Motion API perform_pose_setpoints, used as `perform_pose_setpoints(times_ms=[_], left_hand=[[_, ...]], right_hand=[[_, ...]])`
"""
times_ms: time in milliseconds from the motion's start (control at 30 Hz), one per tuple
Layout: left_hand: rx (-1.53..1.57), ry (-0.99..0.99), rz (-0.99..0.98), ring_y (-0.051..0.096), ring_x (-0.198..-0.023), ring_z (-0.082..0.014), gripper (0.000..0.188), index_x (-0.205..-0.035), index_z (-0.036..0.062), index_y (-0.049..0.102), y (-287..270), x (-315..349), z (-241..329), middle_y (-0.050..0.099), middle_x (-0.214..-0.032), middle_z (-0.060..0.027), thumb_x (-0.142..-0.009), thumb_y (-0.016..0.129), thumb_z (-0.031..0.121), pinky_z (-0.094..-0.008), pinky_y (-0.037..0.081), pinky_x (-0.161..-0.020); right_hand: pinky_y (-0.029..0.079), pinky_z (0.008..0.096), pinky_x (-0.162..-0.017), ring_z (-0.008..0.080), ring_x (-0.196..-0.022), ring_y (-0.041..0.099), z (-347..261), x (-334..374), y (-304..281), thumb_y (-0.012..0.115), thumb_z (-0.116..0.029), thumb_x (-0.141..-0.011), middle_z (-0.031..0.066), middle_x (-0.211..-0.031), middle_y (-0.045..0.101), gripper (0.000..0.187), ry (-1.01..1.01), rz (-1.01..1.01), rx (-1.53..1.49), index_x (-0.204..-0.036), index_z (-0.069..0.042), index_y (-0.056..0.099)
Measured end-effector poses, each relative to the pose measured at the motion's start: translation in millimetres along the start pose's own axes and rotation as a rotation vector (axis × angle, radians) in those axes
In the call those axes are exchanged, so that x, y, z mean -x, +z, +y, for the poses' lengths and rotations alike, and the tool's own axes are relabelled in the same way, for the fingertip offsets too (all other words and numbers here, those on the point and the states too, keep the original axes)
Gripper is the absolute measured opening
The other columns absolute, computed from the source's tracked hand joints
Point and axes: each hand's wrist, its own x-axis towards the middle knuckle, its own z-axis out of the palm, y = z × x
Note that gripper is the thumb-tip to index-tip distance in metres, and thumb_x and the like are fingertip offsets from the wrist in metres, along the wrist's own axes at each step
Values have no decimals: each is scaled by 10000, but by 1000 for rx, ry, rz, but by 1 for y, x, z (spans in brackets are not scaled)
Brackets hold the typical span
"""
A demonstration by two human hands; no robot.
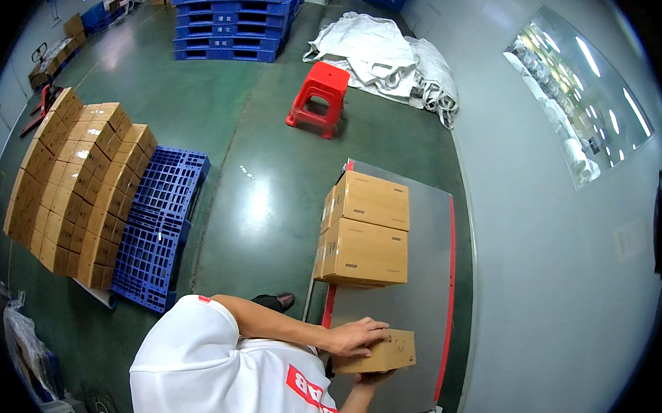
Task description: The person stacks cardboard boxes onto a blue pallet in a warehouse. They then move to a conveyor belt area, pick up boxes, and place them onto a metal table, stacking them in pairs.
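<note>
A small cardboard box (397,352) is held between my two hands over the grey tabletop (423,299). My left hand (356,337) lies across the box's top and near side, fingers bent onto the cardboard. From below, my right hand (374,377) supports the box's lower edge; most of its fingers are hidden under it. Farther along the same table stand larger taped cardboard boxes (366,251), stacked close together and apart from the one I hold.
Red strips (452,263) edge the table, with a wall (549,290) at its right. On the left, many cartons (73,188) are stacked beside a blue plastic pallet (160,228). Ahead are a red stool (321,95), white sacks (374,53) and stacked blue pallets (232,25).
</note>
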Motion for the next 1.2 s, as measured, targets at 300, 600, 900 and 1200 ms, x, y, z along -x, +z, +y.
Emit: perform_pose_setpoints(times_ms=[300,600,900,1200], left_hand=[[-126,158,465,343,-1348,-435,595,-1429,8,351,-119,-63,14,304,-1492,-267,-916,587,195,-470,315,-1100],[-138,-115,926,410,-1307,-410,466,-1374,-50,415,-246,-105,-82,431,-1404,-281,-995,386,219,-433,318,-1098],[-90,-369,987,493,-1187,-393,422,-1315,42,483,-283,-121,-171,556,-1264,-228,-1012,354,306,-436,373,-1030],[259,-394,960,456,-1256,-323,496,-1323,54,486,-257,-116,-229,520,-1319,-175,-1017,351,421,-395,334,-1068]], right_hand=[[435,392,-930,238,-1217,477,-50,-73,110,412,-682,-898,67,-1360,460,748,-246,414,377,-1431,-158,380],[490,302,-691,181,-898,559,-39,-211,208,544,-450,-955,74,-1007,570,452,-403,88,865,-1139,-41,492],[432,263,-458,124,-564,562,-13,-323,205,609,-487,-915,51,-758,574,483,-545,74,1225,-1029,-35,482],[302,363,-1016,235,-1236,371,-19,-315,193,467,-620,-922,123,-1316,382,782,-280,80,1184,-1375,0,318]])
